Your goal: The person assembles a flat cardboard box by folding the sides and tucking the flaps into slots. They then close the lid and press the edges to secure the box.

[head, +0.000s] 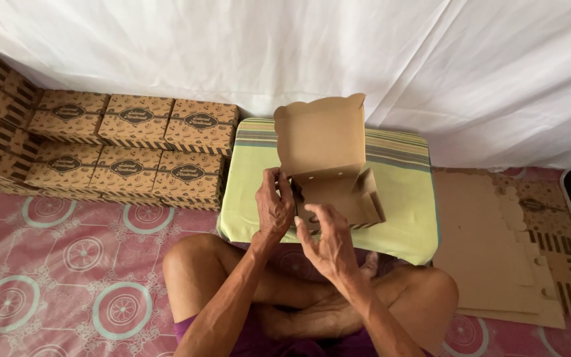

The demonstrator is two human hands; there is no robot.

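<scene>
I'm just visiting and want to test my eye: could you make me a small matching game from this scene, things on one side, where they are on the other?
Things:
1. half-folded box
2. finished boxes
3. flat cardboard sheets
4. striped cushion

Places:
A. stacked on the floor at the left
B. lying on the floor at the right
C. between the left hand and right hand
D. in front of the knees, under the box

Pairs: 1-C, 2-A, 3-B, 4-D

Looks like a home turned packing spot. Left of the striped green cushion point(398, 198), folded printed boxes point(127, 142) are stacked on a pink patterned floor mat point(67, 264); flat cardboard blanks point(490, 244) lie right of it, a white sheet point(431, 59) hangs behind.
</scene>
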